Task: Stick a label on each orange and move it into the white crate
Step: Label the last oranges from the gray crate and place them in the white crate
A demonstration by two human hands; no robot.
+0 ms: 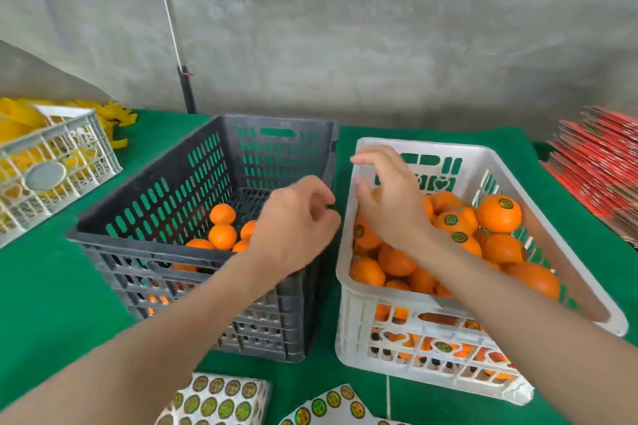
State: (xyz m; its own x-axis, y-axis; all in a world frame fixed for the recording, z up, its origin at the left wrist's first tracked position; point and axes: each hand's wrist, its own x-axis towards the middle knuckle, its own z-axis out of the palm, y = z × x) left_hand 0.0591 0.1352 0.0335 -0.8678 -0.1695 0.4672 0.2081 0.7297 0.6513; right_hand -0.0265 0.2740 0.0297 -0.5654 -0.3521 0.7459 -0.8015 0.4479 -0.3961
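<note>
My right hand (386, 197) hovers flat and released over the far left corner of the white crate (448, 146), fingers spread, gripping nothing. An orange shows just under its palm among the labelled oranges (499, 214) piled inside. My left hand (293, 228) hangs just left of the white crate, over the near rim of the dark crate (155, 183), fingers loosely curled. I cannot tell whether a label sits pinched at its fingertips. The unlabelled oranges (222, 236) lie low in that dark crate, and the label sheets (221, 400) lie in front of the white crate, toward its left. I judge this the drop-off step ending. Next I need a fresh orange from the dark crate and a sticker peeled cleanly, without creasing it.
</note>
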